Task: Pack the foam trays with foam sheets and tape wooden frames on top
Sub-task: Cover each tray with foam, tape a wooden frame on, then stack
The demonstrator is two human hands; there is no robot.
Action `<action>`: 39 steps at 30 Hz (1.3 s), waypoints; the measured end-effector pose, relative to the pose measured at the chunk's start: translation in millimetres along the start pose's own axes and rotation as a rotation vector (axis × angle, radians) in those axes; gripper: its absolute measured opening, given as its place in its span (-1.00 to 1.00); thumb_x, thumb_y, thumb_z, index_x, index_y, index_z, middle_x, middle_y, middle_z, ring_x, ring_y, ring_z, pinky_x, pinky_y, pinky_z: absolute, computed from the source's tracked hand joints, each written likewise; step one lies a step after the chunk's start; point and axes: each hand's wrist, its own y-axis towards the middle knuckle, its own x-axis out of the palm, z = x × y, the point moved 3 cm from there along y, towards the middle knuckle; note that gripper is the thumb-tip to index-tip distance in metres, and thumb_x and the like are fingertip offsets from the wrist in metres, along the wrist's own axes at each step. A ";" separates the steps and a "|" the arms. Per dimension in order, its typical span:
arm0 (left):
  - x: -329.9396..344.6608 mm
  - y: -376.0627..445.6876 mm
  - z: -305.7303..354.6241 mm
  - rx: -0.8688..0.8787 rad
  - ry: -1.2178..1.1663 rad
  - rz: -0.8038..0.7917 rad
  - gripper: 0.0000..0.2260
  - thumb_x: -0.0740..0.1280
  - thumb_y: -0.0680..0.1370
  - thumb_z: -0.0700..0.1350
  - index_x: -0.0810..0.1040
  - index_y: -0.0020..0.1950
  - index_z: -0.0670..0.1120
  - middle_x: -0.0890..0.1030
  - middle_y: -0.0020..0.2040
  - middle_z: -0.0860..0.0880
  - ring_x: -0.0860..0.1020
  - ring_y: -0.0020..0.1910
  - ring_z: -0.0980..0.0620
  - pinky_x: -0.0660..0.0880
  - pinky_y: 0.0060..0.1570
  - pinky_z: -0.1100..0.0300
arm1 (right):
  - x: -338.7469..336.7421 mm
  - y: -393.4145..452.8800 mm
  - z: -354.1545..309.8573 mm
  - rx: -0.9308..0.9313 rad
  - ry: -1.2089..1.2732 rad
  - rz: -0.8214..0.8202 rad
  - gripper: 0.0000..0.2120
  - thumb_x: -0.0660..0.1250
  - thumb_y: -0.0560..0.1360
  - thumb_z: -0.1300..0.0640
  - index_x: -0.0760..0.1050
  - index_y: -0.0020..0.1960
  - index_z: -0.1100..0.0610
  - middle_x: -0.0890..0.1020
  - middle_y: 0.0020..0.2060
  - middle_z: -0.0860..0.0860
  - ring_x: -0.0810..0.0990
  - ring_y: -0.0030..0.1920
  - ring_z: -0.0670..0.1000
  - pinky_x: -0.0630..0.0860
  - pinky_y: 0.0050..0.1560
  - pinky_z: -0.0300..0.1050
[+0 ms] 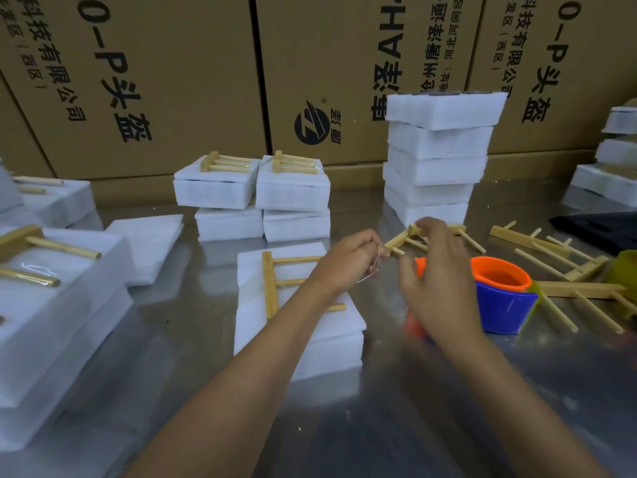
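You have two hands in view, the left hand [348, 260] and the right hand [437, 274]. A tall stack [436, 157] of five foam trays stands at the back. Four more trays sit in two short piles [255, 198], two trays each. One tape dispenser [499, 298] is on the desk [179, 339]. At least three loose wooden frames [551, 260] lie to your right.

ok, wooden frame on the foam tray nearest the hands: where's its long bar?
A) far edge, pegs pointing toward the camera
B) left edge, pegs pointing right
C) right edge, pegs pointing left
B: the wooden frame lies on the foam tray with its long bar down the left side and its pegs running right, toward the left hand.
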 end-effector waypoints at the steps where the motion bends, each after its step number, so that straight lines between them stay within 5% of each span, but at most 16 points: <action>1: -0.7 -0.3 0.2 0.008 -0.037 -0.002 -0.83 0.13 0.40 -0.17 0.51 -0.23 -0.02 0.51 -0.34 -0.03 0.50 -0.33 0.05 0.40 -0.22 0.17 | 9.0 -1.8 -5.2 0.099 0.113 -0.056 -0.59 0.28 0.54 0.14 0.30 0.36 0.06 0.53 0.22 0.03 0.49 0.22 0.04 0.51 0.12 0.05; 3: -2.2 -0.3 0.7 0.012 -0.054 -0.002 -0.83 0.12 0.43 -0.22 0.49 -0.19 -0.07 0.49 -0.31 -0.06 0.46 -0.34 0.08 0.36 -0.28 0.21 | 27.1 -5.5 -7.6 0.337 0.310 -0.155 -0.61 0.25 0.58 0.08 0.25 0.37 0.02 0.60 0.11 -0.01 0.56 0.16 0.04 0.54 0.08 0.08; 6: -0.8 -0.5 -1.0 -0.003 0.028 -0.010 -0.82 0.10 0.43 -0.15 0.49 -0.13 -0.03 0.51 -0.35 0.03 0.47 -0.30 0.05 0.42 -0.20 0.11 | 44.6 -14.4 -3.7 0.514 0.537 -0.095 -0.73 0.27 0.57 0.17 0.30 0.22 -0.01 0.62 -0.21 0.01 0.61 -0.16 -0.03 0.54 -0.11 0.06; 9: 2.3 -0.5 -2.0 0.004 0.309 0.018 -0.85 0.10 0.50 -0.02 0.46 -0.12 0.08 0.59 -0.26 0.11 0.55 -0.15 -0.01 0.49 -0.04 -0.04 | 50.0 -21.0 -0.2 0.372 0.464 0.036 -0.67 0.25 0.52 0.30 0.31 0.17 -0.03 0.53 -0.31 -0.03 0.53 -0.31 -0.11 0.48 -0.29 -0.01; 14: 4.1 -2.5 10.0 0.169 1.148 0.289 -0.71 0.15 0.58 -0.04 0.48 0.26 -0.06 0.51 0.23 -0.06 0.38 0.26 -0.07 0.26 0.24 -0.01 | 57.9 -22.9 10.1 0.206 0.275 -0.116 -0.74 0.22 0.50 0.31 0.41 0.05 -0.02 0.58 -0.13 0.01 0.56 -0.16 0.01 0.44 -0.27 -0.10; 18: -39.1 -21.7 27.8 0.184 0.818 0.608 -0.60 0.21 0.54 -0.10 0.44 0.38 -0.08 0.51 0.27 -0.05 0.37 0.28 -0.08 0.26 0.25 0.00 | 66.1 -29.7 17.6 0.238 0.097 -0.231 -0.85 0.21 0.54 0.21 0.45 -0.10 -0.02 0.56 -0.27 -0.03 0.55 -0.27 -0.02 0.49 -0.34 -0.08; 24: -139.9 -73.0 -28.4 -0.112 0.342 0.818 -0.80 0.23 0.55 -0.15 0.51 0.15 -0.04 0.50 0.09 0.00 0.50 0.11 -0.07 0.43 0.06 0.05 | 64.2 -31.4 18.2 0.352 0.149 -0.217 -0.77 0.31 0.50 -0.13 0.40 -0.19 0.00 0.53 -0.36 -0.08 0.52 -0.28 -0.06 0.40 -0.29 -0.10; 29: -153.8 -112.3 -94.3 -0.475 0.471 0.567 -0.85 0.33 0.50 -0.25 0.47 0.05 -0.15 0.58 0.04 -0.21 0.55 0.04 -0.21 0.47 0.05 0.02 | 72.0 -37.6 8.3 0.305 0.169 -0.329 -0.68 0.38 0.47 -0.16 0.33 -0.10 0.02 0.48 -0.40 -0.04 0.47 -0.31 0.06 0.42 -0.24 0.01; 35: -130.9 -106.8 -87.2 -0.359 0.438 0.457 -0.90 0.36 0.54 -0.16 0.45 -0.11 -0.08 0.56 -0.24 -0.06 0.53 -0.19 -0.11 0.40 -0.24 0.11 | 76.3 -42.7 4.6 0.283 0.267 -0.360 -0.82 0.36 0.48 -0.02 0.39 -0.03 0.00 0.48 -0.33 -0.01 0.46 -0.26 0.02 0.38 -0.20 -0.04; 39: -128.7 -108.3 -84.7 -0.344 0.365 0.486 -0.92 0.35 0.56 -0.18 0.47 -0.01 -0.13 0.57 -0.25 -0.06 0.53 -0.20 -0.07 0.43 -0.19 0.11 | 78.7 -43.1 5.9 0.289 0.312 -0.401 -0.89 0.33 0.50 0.04 0.41 -0.01 -0.03 0.49 -0.31 -0.03 0.47 -0.25 -0.03 0.39 -0.18 -0.07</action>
